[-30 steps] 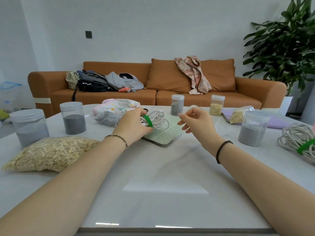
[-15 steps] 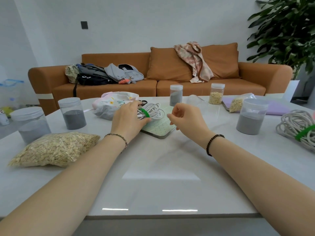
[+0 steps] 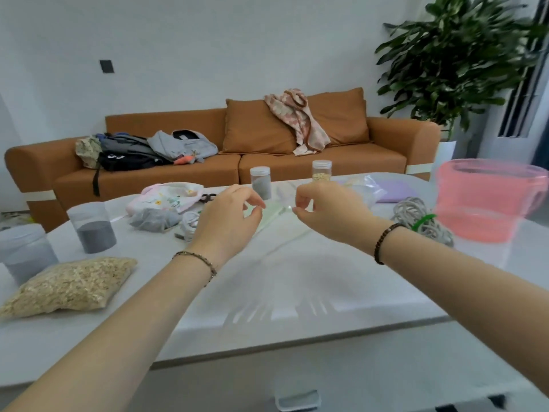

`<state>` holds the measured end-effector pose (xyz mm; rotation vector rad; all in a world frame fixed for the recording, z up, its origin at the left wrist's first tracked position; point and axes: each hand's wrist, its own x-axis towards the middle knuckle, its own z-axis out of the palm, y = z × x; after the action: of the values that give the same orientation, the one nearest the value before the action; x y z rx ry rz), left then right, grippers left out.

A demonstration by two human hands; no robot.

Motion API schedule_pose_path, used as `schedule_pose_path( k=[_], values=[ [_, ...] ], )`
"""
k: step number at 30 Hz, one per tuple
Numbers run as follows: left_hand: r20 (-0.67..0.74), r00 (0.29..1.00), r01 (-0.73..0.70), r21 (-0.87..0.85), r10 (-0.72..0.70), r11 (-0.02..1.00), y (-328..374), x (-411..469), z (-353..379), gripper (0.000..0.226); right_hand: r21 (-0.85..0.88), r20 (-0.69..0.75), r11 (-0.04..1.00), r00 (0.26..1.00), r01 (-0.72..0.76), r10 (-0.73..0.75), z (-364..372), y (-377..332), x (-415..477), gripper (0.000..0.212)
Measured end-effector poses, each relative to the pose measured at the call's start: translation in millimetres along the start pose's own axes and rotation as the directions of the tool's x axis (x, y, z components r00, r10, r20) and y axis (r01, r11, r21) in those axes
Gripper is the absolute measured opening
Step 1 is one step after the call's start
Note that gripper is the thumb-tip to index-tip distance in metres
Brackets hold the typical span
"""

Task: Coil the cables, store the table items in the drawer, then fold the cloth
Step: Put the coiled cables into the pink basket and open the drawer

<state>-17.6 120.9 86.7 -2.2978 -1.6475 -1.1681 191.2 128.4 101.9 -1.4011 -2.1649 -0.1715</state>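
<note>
Both hands empty, left hand [image 3: 228,215] and right hand [image 3: 329,214] fingers loosely curled above the table [image 3: 282,281]; small cable [image 3: 188,221] lies just left of left fingers; recommend storing it next.

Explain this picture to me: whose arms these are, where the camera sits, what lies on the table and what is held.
No machine here: a person wears a camera on the head, looking down at their own bare arms. The left hand and right hand hover over a white table, fingers curled, with nothing in either grip. On the table lie a small white cable, a bigger coiled cable with a green tie, a bag of oats, jars of grey powder and a pink basin.
</note>
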Motion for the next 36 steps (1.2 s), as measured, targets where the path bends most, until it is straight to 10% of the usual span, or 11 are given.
schedule_pose_path(
  k=[13, 21, 36],
  values=[
    [0.233, 0.971, -0.066, 0.017, 0.06, 0.998, 142, -18, 39, 0.024, -0.078, -0.007, 0.979, 0.982, -0.189, 0.189, -108, 134, -110, 0.005],
    [0.317, 0.948, -0.02, 0.0, 0.019, 1.0, 155, -7, 66, 0.019, -0.396, -0.061, 0.835, 0.918, -0.382, 0.391, -116, 212, -94, 0.056],
    [0.3, 0.939, 0.229, -0.178, -0.169, 0.957, 97, -25, 46, 0.013, -0.181, -0.212, 0.886, 0.897, -0.426, 0.388, -117, 239, -83, 0.013]
  ],
)
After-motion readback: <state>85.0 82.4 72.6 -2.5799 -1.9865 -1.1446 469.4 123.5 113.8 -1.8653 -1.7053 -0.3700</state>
